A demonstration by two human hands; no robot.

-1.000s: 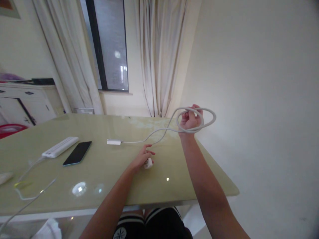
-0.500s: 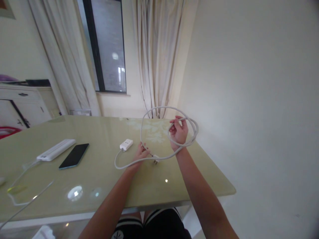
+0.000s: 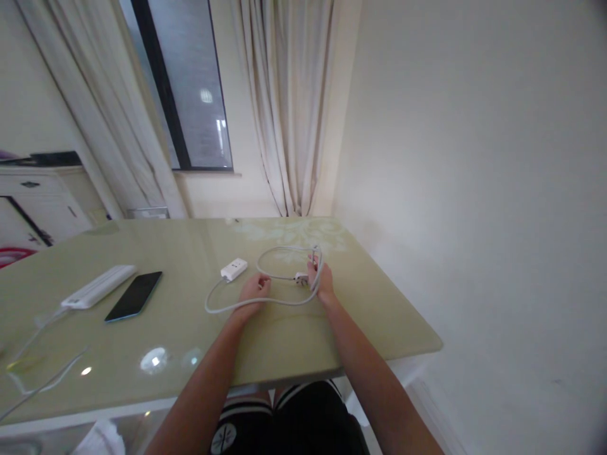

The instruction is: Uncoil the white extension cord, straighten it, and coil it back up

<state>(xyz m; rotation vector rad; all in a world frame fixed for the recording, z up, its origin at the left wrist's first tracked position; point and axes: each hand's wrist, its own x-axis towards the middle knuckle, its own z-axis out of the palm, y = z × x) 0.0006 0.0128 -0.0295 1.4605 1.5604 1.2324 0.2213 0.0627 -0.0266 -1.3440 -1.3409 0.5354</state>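
Observation:
My right hand (image 3: 320,277) is closed around gathered loops of a pale grey extension cord (image 3: 279,302), low over the table. The cord's plug (image 3: 301,278), with its prongs showing, is just left of that hand. My left hand (image 3: 256,288) rests near the tabletop with curled fingers, close beside the cord near the plug; whether it grips anything is hidden. One stretch of cord crosses over my left wrist. It runs round to the white socket block (image 3: 234,270), which lies on the table beyond my left hand.
The glossy greenish table (image 3: 379,328) reaches to the wall on the right. Left of my hands lie a dark phone (image 3: 134,296) and a long white power strip (image 3: 99,286). A thin white cable (image 3: 47,385) lies at the near left. Curtains and a window stand behind.
My right hand has come down and left with the cord loops, which now hang lower and narrower. The plug has moved up beside it. My left hand has shifted slightly left, fingers curled tighter.

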